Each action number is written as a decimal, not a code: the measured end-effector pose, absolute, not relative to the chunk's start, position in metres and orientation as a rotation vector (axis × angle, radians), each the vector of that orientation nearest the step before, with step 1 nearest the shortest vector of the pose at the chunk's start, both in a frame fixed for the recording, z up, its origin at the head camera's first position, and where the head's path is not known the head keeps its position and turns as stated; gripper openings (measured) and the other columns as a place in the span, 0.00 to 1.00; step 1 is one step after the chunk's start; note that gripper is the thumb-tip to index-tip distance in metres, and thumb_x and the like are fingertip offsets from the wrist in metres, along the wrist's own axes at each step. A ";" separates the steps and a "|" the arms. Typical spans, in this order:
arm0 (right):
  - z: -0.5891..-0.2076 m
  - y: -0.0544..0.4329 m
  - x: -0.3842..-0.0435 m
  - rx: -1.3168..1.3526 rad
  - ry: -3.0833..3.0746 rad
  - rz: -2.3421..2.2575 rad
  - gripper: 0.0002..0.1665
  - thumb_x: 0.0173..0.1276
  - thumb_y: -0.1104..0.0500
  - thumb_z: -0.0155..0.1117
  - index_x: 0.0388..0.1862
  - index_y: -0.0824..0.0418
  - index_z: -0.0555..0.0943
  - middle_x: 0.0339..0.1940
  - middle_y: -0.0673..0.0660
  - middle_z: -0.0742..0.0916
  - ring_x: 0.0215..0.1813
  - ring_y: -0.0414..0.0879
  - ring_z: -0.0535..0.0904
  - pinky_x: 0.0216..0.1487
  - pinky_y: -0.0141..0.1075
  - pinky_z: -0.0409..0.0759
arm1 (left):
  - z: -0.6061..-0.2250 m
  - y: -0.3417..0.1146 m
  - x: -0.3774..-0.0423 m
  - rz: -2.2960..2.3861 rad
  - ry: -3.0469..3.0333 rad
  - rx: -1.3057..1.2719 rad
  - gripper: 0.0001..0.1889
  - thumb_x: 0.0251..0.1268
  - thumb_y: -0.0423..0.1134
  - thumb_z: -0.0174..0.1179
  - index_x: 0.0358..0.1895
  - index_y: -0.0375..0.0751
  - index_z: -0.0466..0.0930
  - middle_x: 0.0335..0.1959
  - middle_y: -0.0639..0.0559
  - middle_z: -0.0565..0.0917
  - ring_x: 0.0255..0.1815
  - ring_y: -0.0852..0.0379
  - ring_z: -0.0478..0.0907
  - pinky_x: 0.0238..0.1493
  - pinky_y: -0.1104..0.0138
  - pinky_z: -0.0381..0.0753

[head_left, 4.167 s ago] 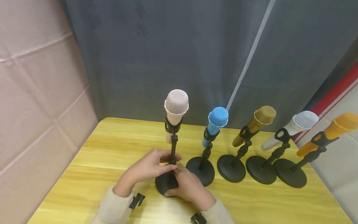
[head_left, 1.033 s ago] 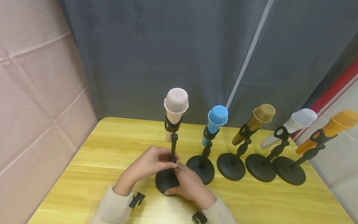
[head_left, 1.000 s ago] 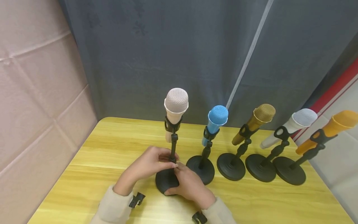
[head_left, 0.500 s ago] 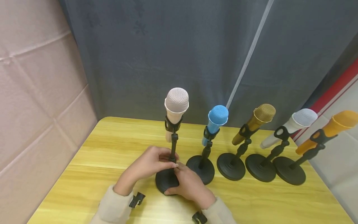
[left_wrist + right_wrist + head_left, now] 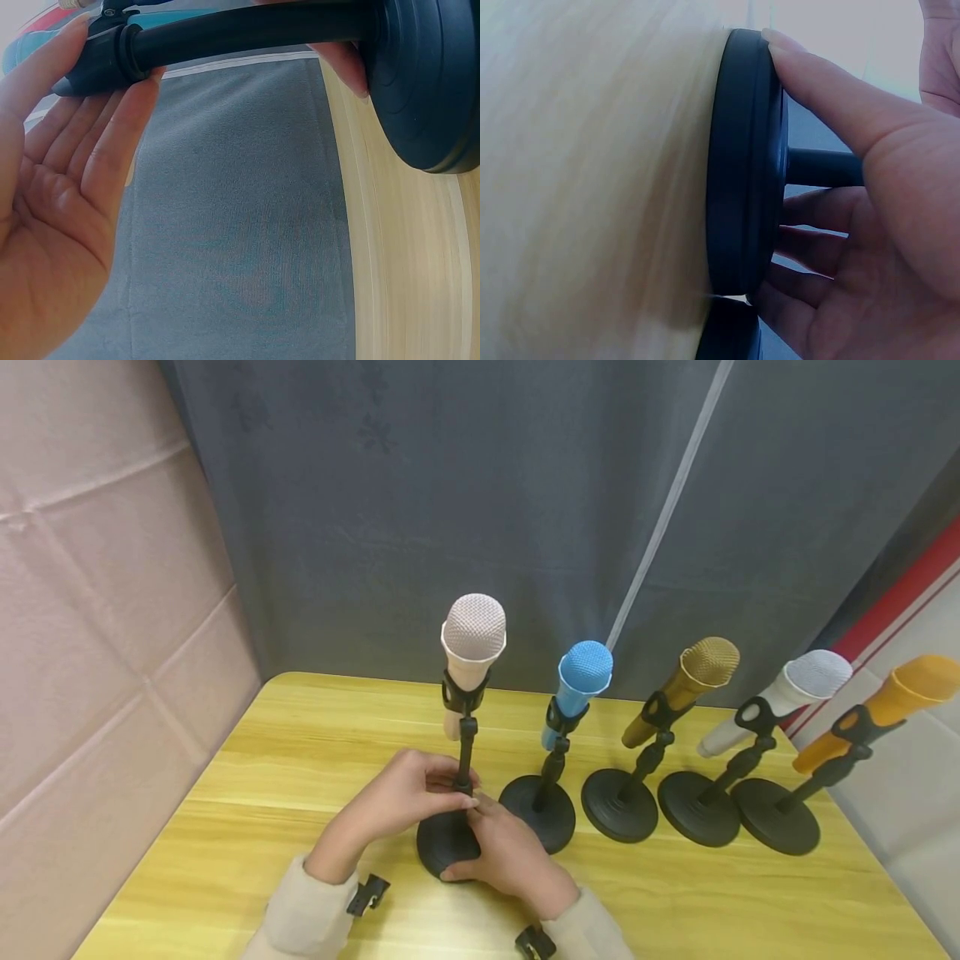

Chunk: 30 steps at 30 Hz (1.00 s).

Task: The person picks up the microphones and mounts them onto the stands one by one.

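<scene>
A pale pinkish-white microphone point(image 5: 472, 639) sits in the clip of a black desk stand point(image 5: 467, 752), its mesh head up. My left hand point(image 5: 401, 795) grips the collar on the stand's pole between thumb and fingers; the left wrist view shows the collar point(image 5: 112, 56) close up. My right hand point(image 5: 512, 852) holds the round base point(image 5: 441, 843), thumb on the near rim and fingers around the far side. In the right wrist view, the base point(image 5: 742, 165) stands on the table, close beside another black base point(image 5: 731, 330). Part of the base is hidden behind my right hand.
To the right stand more microphones on black stands: blue point(image 5: 585, 672), gold point(image 5: 705, 668), white point(image 5: 810, 685) and orange point(image 5: 915, 689). The wood-grain table point(image 5: 300, 735) meets a grey curtain point(image 5: 420, 510) behind and a pale padded wall point(image 5: 97, 610) on the left.
Both hands keep the same hold on the stand, which stays in place. Since the oldest frame the head view has shifted slightly and my left fingertips have drawn in slightly at the pole.
</scene>
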State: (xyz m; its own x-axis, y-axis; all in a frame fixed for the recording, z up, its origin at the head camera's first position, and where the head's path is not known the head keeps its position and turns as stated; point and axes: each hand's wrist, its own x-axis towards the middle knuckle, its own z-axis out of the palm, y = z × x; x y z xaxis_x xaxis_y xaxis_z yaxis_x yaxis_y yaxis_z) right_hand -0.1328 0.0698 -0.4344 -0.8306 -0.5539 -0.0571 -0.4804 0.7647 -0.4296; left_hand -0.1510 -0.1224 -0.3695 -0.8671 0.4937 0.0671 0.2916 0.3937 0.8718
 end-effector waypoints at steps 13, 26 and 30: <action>-0.433 0.070 -0.134 -0.813 2.772 -0.598 0.56 0.55 0.34 0.76 0.77 0.56 0.67 0.80 0.57 0.68 0.77 0.53 0.69 0.69 0.50 0.77 | -0.369 -0.122 -0.152 1.464 2.467 0.685 0.12 0.64 0.42 0.70 0.48 0.42 0.88 0.45 0.45 0.91 0.45 0.60 0.89 0.47 0.72 0.86; -0.434 0.070 -0.134 -0.805 2.770 -0.599 0.56 0.54 0.33 0.77 0.76 0.57 0.69 0.79 0.57 0.70 0.77 0.53 0.69 0.69 0.49 0.78 | -0.367 -0.119 -0.150 1.482 2.474 0.606 0.11 0.62 0.41 0.72 0.46 0.43 0.87 0.44 0.46 0.91 0.43 0.60 0.89 0.46 0.71 0.87; -0.435 0.070 -0.134 -0.806 2.772 -0.604 0.56 0.54 0.33 0.77 0.76 0.57 0.69 0.79 0.57 0.70 0.77 0.53 0.69 0.68 0.49 0.78 | -0.367 -0.118 -0.150 1.484 2.477 0.580 0.10 0.61 0.41 0.72 0.44 0.45 0.87 0.43 0.47 0.91 0.43 0.60 0.88 0.45 0.71 0.87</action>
